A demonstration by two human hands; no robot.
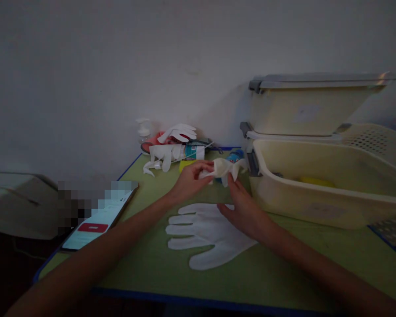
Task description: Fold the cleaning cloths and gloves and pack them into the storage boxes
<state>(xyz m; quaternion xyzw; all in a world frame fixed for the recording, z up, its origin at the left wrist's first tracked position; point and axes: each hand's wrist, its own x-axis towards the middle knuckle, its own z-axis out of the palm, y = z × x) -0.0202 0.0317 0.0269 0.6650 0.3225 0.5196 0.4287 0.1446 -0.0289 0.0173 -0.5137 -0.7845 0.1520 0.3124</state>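
Above the table, my left hand (pixel 195 174) pinches a crumpled white glove (pixel 221 168) by its cuff end. My right hand (pixel 244 207) is just right of it, fingertips touching the glove's lower edge and thumb stretched away. Below my hands a second white glove (pixel 201 231) lies flat, its fingers spread toward the left. My right hand and wrist cover part of that glove's cuff side. Behind the held glove, a blue item (pixel 235 155) is partly hidden.
Cream stacked bins (pixel 317 211) stand at the right, a yellow item (pixel 317 181) inside the lower one. At the back are a pump bottle (pixel 144 130), another white glove (pixel 178 132) on a pile, and a spray head (pixel 150 167). A phone (pixel 99 224) lies on the left edge.
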